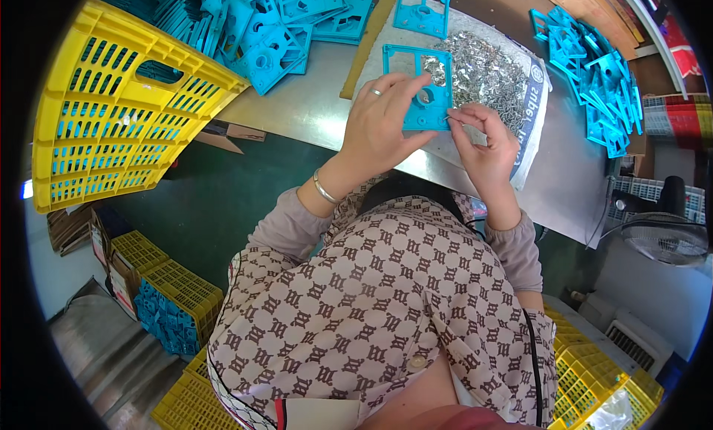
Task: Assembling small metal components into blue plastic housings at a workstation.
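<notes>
- The blue plastic frame plate [417,88] stands tilted in my left hand [382,125] over the grey metal table; it is flat and rectangular, with a square window at its upper left and a round hole near its middle.
- A small silvery metal clip [451,116] sits pinched in the fingertips of my right hand [486,144], touching the plate's lower right edge.

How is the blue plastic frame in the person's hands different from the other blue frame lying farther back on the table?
The held frame is gripped by the left hand, with the right hand pinching at its right edge; the far frame lies untouched. The held frame sits over the pile of small metal parts; the far frame lies at the pile's back edge. Both are turquoise and rectangular, with a round hole.
</notes>
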A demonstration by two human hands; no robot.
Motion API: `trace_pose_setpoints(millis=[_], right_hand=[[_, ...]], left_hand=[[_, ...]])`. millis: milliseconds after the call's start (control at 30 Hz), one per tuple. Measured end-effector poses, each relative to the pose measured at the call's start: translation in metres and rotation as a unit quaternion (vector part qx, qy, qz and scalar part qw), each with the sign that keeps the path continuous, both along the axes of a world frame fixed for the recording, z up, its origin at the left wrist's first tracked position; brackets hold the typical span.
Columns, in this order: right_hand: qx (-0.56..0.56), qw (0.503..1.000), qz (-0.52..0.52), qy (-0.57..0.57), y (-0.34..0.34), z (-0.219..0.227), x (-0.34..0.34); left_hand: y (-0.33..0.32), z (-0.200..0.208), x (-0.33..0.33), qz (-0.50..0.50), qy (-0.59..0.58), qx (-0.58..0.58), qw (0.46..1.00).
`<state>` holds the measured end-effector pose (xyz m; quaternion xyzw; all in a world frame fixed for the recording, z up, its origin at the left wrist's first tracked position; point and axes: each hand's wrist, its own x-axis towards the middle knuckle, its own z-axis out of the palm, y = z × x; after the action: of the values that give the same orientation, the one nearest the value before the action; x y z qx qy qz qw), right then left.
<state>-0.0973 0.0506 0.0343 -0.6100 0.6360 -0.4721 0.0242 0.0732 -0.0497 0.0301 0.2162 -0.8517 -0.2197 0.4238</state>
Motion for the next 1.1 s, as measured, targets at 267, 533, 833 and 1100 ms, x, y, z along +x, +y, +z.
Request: trace_pose_setpoints(millis=[267,533,833,1100], right_hand=[[-0.104,0.983,0.083,0.126,0.000,0.010,0.000],[-0.107,0.945,0.105,0.292,0.006,0.015,0.002],[0.099,0.933,-0.175,0.298,0.010,-0.027,-0.055],[0.166,0.927,-0.182,0.281,0.013,-0.038,-0.067]], left_hand=[[0.005,0.009,0.002,0.015,-0.013,-0.020,1.000],[0.001,0.005,-0.001,0.010,0.017,-0.027,0.999],[-0.027,-0.046,0.004,0.081,-0.033,0.046,0.995],[-0.020,-0.047,-0.006,0.071,-0.081,-0.058,0.992]])
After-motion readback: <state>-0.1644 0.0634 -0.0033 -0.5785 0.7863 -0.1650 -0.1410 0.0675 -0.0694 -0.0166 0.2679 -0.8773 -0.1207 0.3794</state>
